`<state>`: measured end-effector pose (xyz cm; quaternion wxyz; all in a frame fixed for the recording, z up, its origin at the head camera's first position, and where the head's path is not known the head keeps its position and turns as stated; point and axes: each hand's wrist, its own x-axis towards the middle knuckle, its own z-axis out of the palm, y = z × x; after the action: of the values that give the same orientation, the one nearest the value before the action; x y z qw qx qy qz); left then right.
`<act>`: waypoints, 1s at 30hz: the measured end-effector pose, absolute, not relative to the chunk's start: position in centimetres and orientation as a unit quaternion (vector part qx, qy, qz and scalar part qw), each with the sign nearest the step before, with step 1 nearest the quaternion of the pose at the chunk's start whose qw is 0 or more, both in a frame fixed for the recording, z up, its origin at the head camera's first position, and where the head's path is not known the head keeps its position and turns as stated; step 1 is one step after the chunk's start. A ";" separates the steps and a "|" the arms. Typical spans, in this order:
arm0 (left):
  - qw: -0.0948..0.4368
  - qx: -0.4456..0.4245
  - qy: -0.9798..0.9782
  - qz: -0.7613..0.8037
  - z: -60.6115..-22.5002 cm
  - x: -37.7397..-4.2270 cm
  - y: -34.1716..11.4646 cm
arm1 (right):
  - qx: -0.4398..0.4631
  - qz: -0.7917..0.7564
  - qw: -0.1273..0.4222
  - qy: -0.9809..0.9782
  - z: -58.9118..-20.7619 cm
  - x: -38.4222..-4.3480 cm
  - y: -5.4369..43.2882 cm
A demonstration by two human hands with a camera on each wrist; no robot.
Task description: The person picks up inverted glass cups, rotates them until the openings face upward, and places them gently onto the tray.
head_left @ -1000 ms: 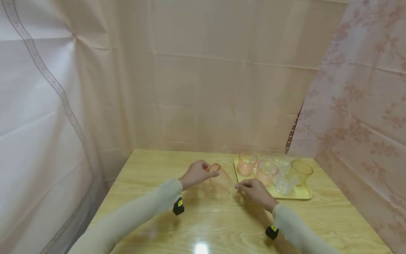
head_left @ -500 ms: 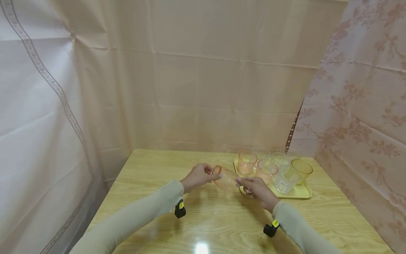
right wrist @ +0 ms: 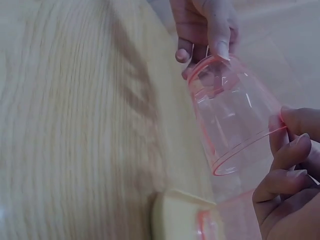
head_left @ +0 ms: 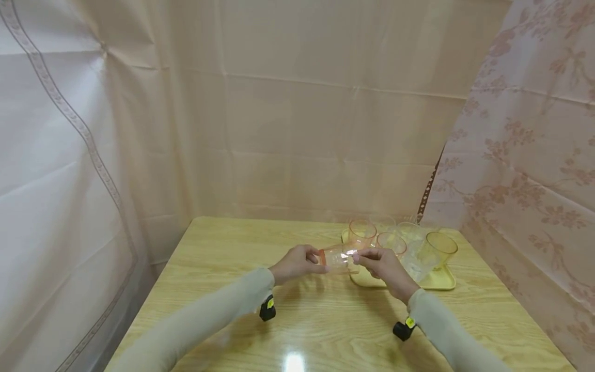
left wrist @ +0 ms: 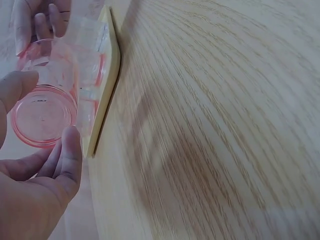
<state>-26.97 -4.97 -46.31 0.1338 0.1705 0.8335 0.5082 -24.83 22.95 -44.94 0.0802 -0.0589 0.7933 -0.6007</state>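
Observation:
Above the table, a see-through pink-tinted plastic cup (head_left: 338, 260) lies on its side between both hands. My left hand (head_left: 297, 264) grips it round the base end; in the left wrist view the thumb and fingers stand on either side of the round base (left wrist: 44, 117). At the mouth end, my right hand (head_left: 385, 269) pinches the rim between thumb and fingers. The right wrist view shows the cup's wide rim (right wrist: 240, 152) towards the right hand, and nothing inside the cup.
Just beyond the right hand, a pale yellow tray (head_left: 364, 280) bears several cups: pink-tinted ones (head_left: 362, 233), clear ones and a yellow one (head_left: 439, 250). The wood-grain table (head_left: 241, 320) ends at hanging cloth (head_left: 297, 129) behind and at the sides.
The right hand has come to the cup's rim and taken hold of it. The cup has turned from tilted to lying sideways and moved right with the left hand.

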 end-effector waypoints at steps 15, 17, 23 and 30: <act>0.147 0.179 0.830 0.508 -47.4 -27.3 -3.4 | -0.246 -0.296 -0.173 0.907 -44.3 -24.0 23.2; 0.148 0.179 0.830 0.506 -47.6 -27.4 -3.2 | -0.262 -0.259 -0.201 0.908 -44.5 -24.0 23.2; 0.126 0.190 0.852 0.471 -48.0 -27.5 -2.0 | -0.272 -0.209 -0.238 0.909 -44.6 -24.2 23.6; 0.090 0.205 0.878 0.422 -48.3 -27.5 -0.9 | -0.291 -0.177 -0.267 0.901 -44.6 -24.5 24.2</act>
<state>-27.53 -0.85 -48.26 0.0903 0.2051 0.8785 0.4220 -24.55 24.21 -44.59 -0.2673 -0.2908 0.9015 -0.1769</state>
